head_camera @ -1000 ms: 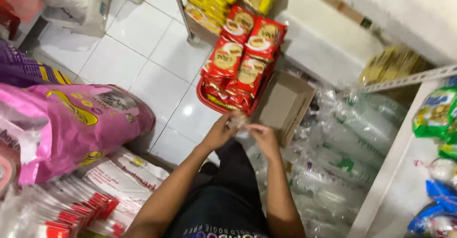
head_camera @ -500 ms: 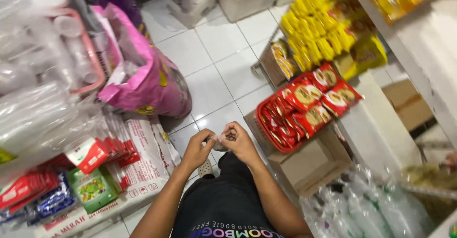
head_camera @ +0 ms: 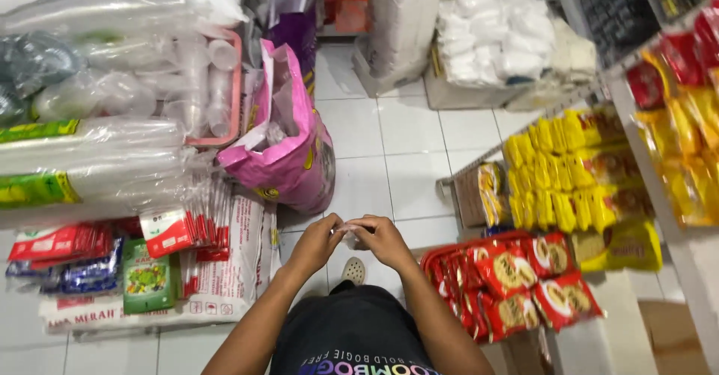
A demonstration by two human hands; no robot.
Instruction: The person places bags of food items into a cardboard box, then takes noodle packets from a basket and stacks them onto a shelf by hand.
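Both hands meet at mid-frame, above the white tiled floor. The left hand and right hand are curled, fingertips pinching a small clear wrapper between them. It is tiny and blurred; its long axis seems to run left to right, from one hand to the other, but which way it points I cannot tell.

To the left, a pink sack stands open-topped on the floor, with a purple bag behind it. Further left, long clear plastic rolls lie stacked sideways, with green-and-yellow bands at their ends. Below them sit red packets, a green square packet and a white sack with red print, lying flat.

On the right, red pouches with round pictures overlap in a tray near the right forearm. Above them hang rows of yellow sachets, and a rack further right holds red and yellow packs. At the top, white bagged bundles fill a box.
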